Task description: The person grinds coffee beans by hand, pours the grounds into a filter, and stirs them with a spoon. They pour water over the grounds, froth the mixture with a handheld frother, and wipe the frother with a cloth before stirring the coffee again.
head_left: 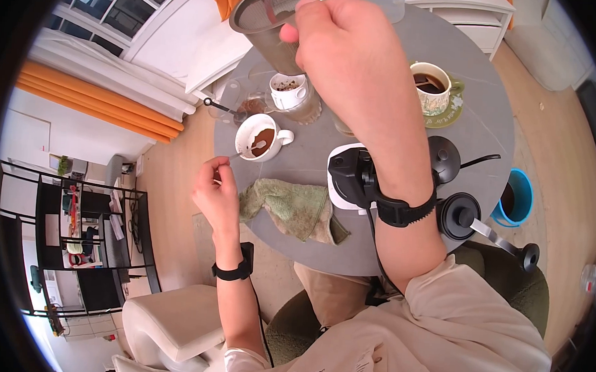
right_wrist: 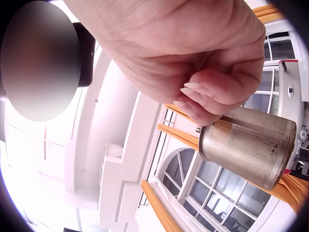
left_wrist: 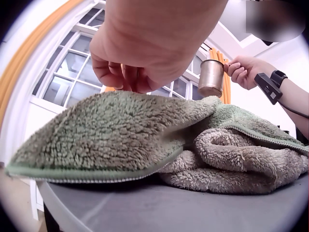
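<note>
High over the far side of the table, my right hand [head_left: 353, 65] pinches a metal mesh filter [head_left: 277, 42] at its rim. The right wrist view shows the filter's perforated side [right_wrist: 246, 145] tilted below curled fingers [right_wrist: 207, 92]. My left hand [head_left: 219, 196] is at the table's left edge, thumb and fingers pinching the thin handle of a spoon [head_left: 258, 145]. That spoon's bowl lies in a white cup [head_left: 248, 136] with brown powder inside. Beside the left hand is a crumpled green-brown towel [head_left: 287, 205], which hides the fingertips in the left wrist view.
Beneath the filter, a small white cup [head_left: 283, 96] holds dark bits beside a glass vessel [head_left: 309, 111]. A mug of dark drink [head_left: 433, 102] stands on a green saucer [head_left: 455, 113]. A hand grinder [head_left: 457, 216] lies at the right edge, above a blue bin [head_left: 525, 196].
</note>
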Available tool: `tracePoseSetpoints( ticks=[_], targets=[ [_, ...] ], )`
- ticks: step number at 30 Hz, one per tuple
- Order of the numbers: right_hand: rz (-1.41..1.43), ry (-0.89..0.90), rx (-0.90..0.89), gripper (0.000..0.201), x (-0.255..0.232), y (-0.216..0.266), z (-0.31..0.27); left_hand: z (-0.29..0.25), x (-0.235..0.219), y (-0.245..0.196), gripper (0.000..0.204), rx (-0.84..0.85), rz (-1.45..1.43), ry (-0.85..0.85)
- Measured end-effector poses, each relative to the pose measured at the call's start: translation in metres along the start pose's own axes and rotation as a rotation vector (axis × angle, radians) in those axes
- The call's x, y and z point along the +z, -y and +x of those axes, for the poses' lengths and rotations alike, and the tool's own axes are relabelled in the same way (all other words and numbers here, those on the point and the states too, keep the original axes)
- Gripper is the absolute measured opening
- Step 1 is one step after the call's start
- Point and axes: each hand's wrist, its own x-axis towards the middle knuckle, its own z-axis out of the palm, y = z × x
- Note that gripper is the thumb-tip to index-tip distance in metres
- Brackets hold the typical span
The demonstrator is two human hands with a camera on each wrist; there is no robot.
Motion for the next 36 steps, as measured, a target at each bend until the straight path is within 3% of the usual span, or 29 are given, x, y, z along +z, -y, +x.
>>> tracePoseSetpoints(
  ticks=[4, 6, 10, 13, 19, 22, 25, 26, 35, 36],
  targets=[
    [-0.015, -0.023, -0.038, 0.043, 0.001, -0.005, 0.001, -0.002, 0.009, 0.009, 0.015, -0.134, -0.127, 0.01],
    [-0.04, -0.048, -0.066, 0.043, 0.003, -0.007, 0.003, -0.002, 0.013, 0.022, 0.016, -0.247, -0.323, 0.008],
    [-0.02, -0.011, -0.011, 0.044, -0.003, 0.0, 0.002, -0.002, 0.009, 0.028, 0.016, -0.425, -0.516, 0.02],
    [-0.011, -0.017, -0.018, 0.044, -0.001, -0.003, 0.003, -0.001, 0.008, 0.028, 0.015, -0.479, -0.584, 0.003],
    [0.005, -0.03, -0.023, 0.043, 0.0, -0.003, 0.001, 0.0, 0.004, 0.027, 0.014, -0.418, -0.502, -0.016],
    [-0.021, -0.009, -0.055, 0.043, -0.001, -0.004, 0.002, -0.006, 0.002, 0.018, 0.013, -0.065, -0.229, -0.004],
    [-0.02, -0.001, -0.06, 0.043, -0.001, -0.005, 0.003, 0.0, -0.012, 0.008, 0.021, 0.659, 0.286, 0.013],
    [-0.015, -0.005, -0.059, 0.043, -0.001, -0.006, 0.003, -0.002, -0.013, 0.005, 0.029, 0.682, 0.322, 0.021],
    [-0.027, -0.025, -0.076, 0.042, 0.0, -0.006, 0.003, -0.004, -0.015, -0.001, 0.023, 0.662, 0.286, -0.015],
    [-0.025, -0.024, -0.076, 0.042, -0.001, -0.006, 0.003, -0.007, -0.013, 0.002, 0.021, 0.545, 0.242, -0.028]
  ],
)
